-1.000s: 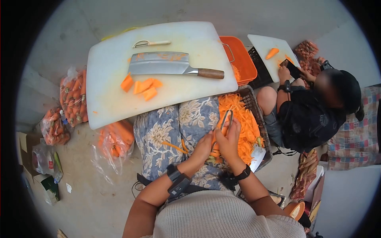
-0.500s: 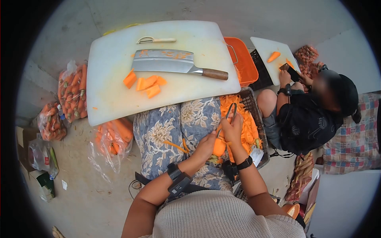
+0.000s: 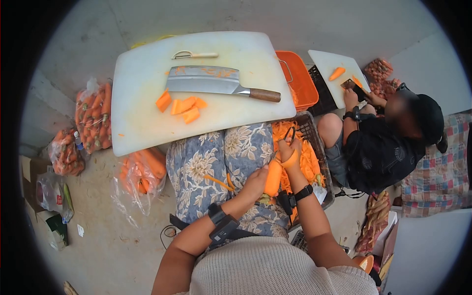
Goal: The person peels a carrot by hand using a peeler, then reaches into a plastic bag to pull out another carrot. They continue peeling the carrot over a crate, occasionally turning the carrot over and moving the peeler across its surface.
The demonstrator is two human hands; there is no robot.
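My left hand is wrapped round a peeled orange carrot above my lap. In my right hand, just beyond the carrot, is a dark-framed peeler, with a strip of orange peel draped over the hand. Beneath and beside both hands, a dark crate holds a heap of orange peelings. On the white cutting board in front lie a cleaver with a wooden handle, several carrot chunks and a second, pale-handled peeler.
Bags of carrots stand at the left, another below the board. An orange tub is right of the board. Farther right, a person in black holds a blade over a smaller board.
The peeler and my right hand have shifted along the carrot, and a peel strip now lies over that hand. More of the carrot shows. The board appears slightly lower in view.
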